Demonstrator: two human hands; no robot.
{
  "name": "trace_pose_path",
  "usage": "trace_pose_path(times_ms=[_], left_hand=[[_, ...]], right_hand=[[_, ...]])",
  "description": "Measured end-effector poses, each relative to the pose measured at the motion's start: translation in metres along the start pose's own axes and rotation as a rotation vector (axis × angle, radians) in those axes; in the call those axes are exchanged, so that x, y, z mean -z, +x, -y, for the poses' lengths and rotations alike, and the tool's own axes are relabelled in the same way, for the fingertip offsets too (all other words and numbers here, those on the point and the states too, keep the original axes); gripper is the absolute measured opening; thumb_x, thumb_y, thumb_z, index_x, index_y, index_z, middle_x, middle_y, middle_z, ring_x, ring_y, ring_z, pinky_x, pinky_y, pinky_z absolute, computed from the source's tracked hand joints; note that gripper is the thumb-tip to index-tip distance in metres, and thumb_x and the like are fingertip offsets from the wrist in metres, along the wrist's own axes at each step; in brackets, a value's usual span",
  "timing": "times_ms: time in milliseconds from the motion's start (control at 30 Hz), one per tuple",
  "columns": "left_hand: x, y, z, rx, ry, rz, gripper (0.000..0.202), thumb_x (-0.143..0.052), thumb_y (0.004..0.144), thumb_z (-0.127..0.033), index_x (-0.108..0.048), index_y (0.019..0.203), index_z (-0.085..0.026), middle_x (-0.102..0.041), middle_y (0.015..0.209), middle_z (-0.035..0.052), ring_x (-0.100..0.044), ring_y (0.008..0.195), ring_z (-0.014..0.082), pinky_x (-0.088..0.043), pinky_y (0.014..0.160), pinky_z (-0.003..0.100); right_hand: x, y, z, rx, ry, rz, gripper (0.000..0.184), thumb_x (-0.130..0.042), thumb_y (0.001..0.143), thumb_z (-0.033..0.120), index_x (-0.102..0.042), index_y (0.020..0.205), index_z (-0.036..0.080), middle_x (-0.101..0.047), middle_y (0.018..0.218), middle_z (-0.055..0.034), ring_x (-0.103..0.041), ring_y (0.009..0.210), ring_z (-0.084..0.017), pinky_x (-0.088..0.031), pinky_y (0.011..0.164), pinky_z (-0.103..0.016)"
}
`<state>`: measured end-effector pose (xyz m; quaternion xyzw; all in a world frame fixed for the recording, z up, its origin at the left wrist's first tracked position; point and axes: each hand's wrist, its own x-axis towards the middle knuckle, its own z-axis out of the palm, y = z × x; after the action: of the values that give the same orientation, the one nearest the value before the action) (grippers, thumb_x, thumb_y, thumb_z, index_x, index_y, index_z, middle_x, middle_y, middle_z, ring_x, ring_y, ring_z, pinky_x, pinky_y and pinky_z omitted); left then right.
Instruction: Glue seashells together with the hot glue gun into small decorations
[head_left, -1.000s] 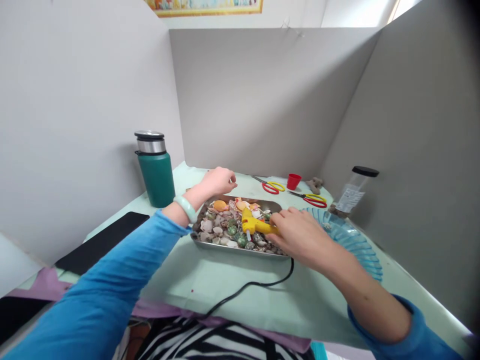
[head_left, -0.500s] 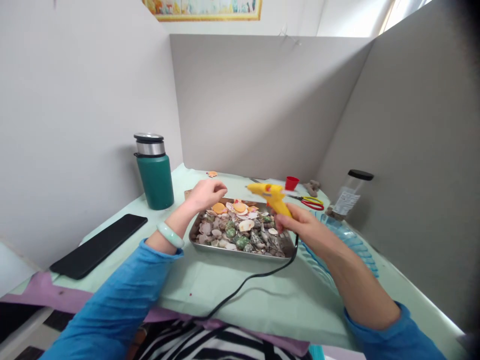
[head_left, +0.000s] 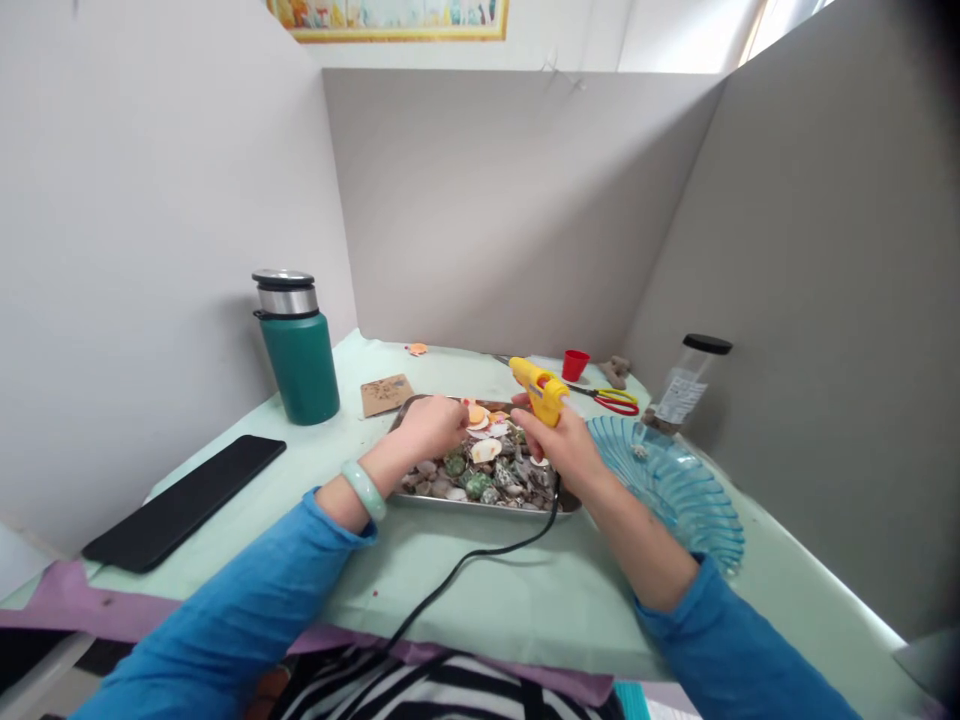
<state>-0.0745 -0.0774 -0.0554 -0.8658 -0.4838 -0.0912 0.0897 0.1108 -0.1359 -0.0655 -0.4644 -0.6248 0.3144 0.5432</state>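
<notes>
In my right hand (head_left: 566, 452) is a yellow hot glue gun (head_left: 541, 388), held by its grip over the right side of the metal tray, with its nozzle pointing up and left. A black cord (head_left: 480, 552) runs from it down to the table edge. My left hand (head_left: 435, 428) is above the tray's left part, its fingers curled together over the shells; whatever they pinch, if anything, is hidden. Seashells (head_left: 486, 450) of several kinds, white, orange, green and grey, fill the metal tray (head_left: 480, 505).
A blue glass plate (head_left: 686, 500) lies at the right, near a clear jar (head_left: 681, 385) with a black lid. Behind are scissors (head_left: 615, 402), a red cup (head_left: 575, 365) and a brown card (head_left: 386, 394). A green bottle (head_left: 300, 360) and black pad (head_left: 187, 500) occupy the left.
My left hand has moved right and down onto the shells, uncovering the brown card. My right hand has brought the glue gun slightly inward, closer to the left hand. The view has shifted a little.
</notes>
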Motion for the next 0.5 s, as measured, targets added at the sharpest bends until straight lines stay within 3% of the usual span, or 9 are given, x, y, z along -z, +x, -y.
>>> trace_pose_path(times_ms=[133,267,500], left_hand=[[0.006,0.000,-0.003,0.010,0.023,0.036,0.019,-0.052,0.073,-0.031,-0.069,0.077,-0.022,-0.070,0.081,0.0067,-0.063,0.077,0.0213,-0.043,0.064,0.026],[0.012,-0.001,0.006,0.088,-0.031,-0.020,0.018,-0.051,0.073,-0.028,-0.068,0.078,-0.022,-0.070,0.081,0.0052,-0.063,0.076,0.0197,-0.041,0.061,0.024],[0.013,0.000,0.027,0.118,-0.342,-0.084,0.021,-0.053,0.074,-0.031,-0.069,0.079,-0.019,-0.070,0.074,0.0032,-0.062,0.070,0.0157,-0.042,0.062,0.022]], right_hand=[[0.004,0.003,-0.009,0.001,-0.125,-0.071,0.033,-0.057,0.075,0.040,-0.057,0.100,0.018,-0.042,0.047,0.0079,-0.038,0.041,-0.010,-0.036,0.045,-0.023],[0.005,0.004,-0.010,0.027,-0.159,-0.104,0.036,-0.055,0.076,0.042,-0.058,0.101,0.017,-0.044,0.048,0.0071,-0.040,0.043,-0.010,-0.038,0.047,-0.024],[0.003,0.005,-0.012,0.059,-0.194,-0.133,0.035,-0.057,0.073,0.042,-0.061,0.097,0.016,-0.049,0.052,0.0043,-0.045,0.048,-0.012,-0.040,0.049,-0.024]])
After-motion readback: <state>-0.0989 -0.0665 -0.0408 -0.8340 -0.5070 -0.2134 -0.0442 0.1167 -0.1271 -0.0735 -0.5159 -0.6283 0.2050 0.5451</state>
